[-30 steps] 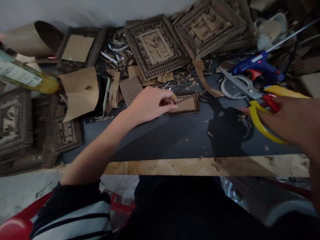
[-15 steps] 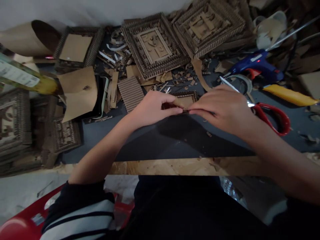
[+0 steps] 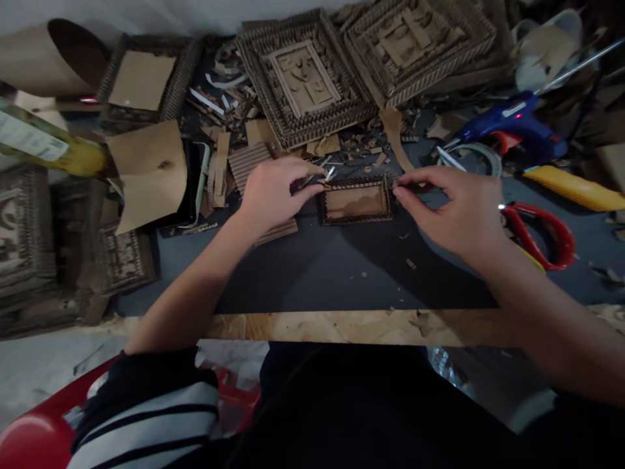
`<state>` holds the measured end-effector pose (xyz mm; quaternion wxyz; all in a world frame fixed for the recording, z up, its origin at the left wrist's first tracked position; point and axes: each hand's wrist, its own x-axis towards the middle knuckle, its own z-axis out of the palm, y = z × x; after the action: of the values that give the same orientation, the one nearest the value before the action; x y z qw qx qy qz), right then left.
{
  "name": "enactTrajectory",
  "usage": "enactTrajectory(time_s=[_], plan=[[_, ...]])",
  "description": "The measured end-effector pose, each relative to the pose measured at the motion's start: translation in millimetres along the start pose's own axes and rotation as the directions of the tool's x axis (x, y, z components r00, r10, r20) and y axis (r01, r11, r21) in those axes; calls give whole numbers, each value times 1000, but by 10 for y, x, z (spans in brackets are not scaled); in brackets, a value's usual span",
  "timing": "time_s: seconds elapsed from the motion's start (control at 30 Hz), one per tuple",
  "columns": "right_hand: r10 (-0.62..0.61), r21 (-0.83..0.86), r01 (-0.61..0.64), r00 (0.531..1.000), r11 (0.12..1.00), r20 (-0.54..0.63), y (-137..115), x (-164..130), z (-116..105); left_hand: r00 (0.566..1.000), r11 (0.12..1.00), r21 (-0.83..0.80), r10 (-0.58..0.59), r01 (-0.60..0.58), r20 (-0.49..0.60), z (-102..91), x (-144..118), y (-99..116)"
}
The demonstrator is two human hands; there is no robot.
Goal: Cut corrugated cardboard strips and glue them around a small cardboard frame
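Both hands have drawn apart since half a second ago, when their fingertips met over the small cardboard frame; now it lies bare between them on the dark mat. Going from the left: a loose sheet of brown card and a corrugated piece lie beside the left hand, whose fingers are curled together at the frame's left end, pinching something small and thin (too small to tell what). At the frame's right end the right hand has thumb and forefinger pressed together on the corner trim. Just right of it lie red-handled scissors, then a yellow knife, with a blue glue gun behind. As a judgement, the risk is the thin edging: an uneven pull from either end could peel or crumple the strip, or skid the light frame into the scraps. Counted: two hands, one small frame, two large finished frames at the back, one pair of scissors, one glue gun
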<state>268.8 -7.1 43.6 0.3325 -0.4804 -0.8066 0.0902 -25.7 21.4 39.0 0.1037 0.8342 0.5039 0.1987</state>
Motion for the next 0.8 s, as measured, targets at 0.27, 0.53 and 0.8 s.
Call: enactTrajectory(time_s=[0.27,0.53,0.8], plan=[[-57,-4,57,998,998,40,16,6,68,991,995,91,36,-47,125,76,50,40],[-108,11,107,986,994,124,95,-25,219,994,995,-98,15,-26,-109,206,158,-145],[-205,-94,225,960,970,190,108,-34,223,1000,996,-93,-11,11,0,270,91,-53]])
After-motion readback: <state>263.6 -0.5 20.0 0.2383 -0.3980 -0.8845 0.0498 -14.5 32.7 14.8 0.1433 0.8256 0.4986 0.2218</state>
